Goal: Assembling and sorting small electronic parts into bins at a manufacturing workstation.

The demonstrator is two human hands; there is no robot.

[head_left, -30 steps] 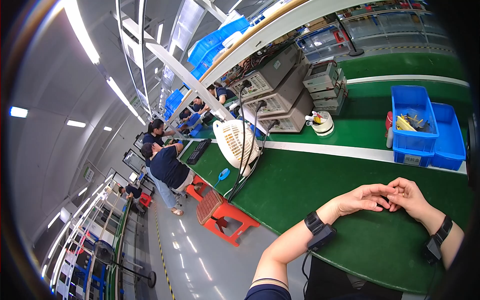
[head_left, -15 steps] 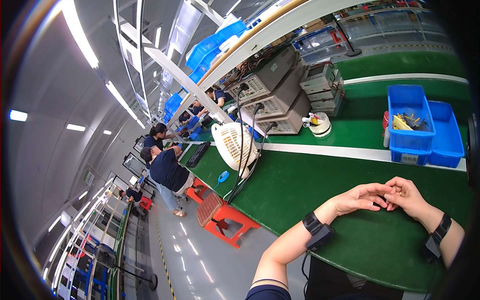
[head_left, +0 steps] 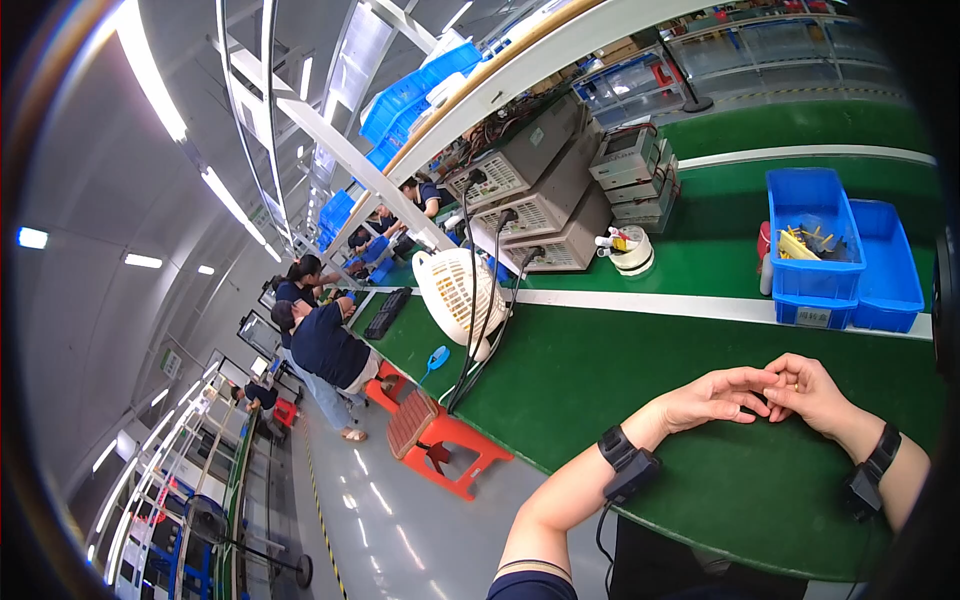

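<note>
Over the near right part of the green-topped bench (head_left: 620, 345), my two hands meet at the fingertips. My left hand (head_left: 712, 398) is open, its fingers stretched and slightly bent, the thumb apart below them. The fingers of my right hand (head_left: 812, 392) are bent inward and closed against the left fingertips. Whether anything small sits between them is hidden. Each wrist wears a black strap with a small box. Nearest beyond the hands stands a blue bin (head_left: 815, 250) with yellow and dark small parts; a second blue bin (head_left: 888, 265) is beside it.
A white fan (head_left: 460, 300) with black cables stands left on the bench. Behind it are stacked grey power units (head_left: 545, 215) and a white tub of pens (head_left: 632, 255). A red stool (head_left: 450, 440) stands at the bench's left edge. Several people (head_left: 320, 335) sit farther off.
The view has shifted slightly, so the bench, fan and bins appear a little more to the left. My hands keep nearly the same pose, fingertips together.
</note>
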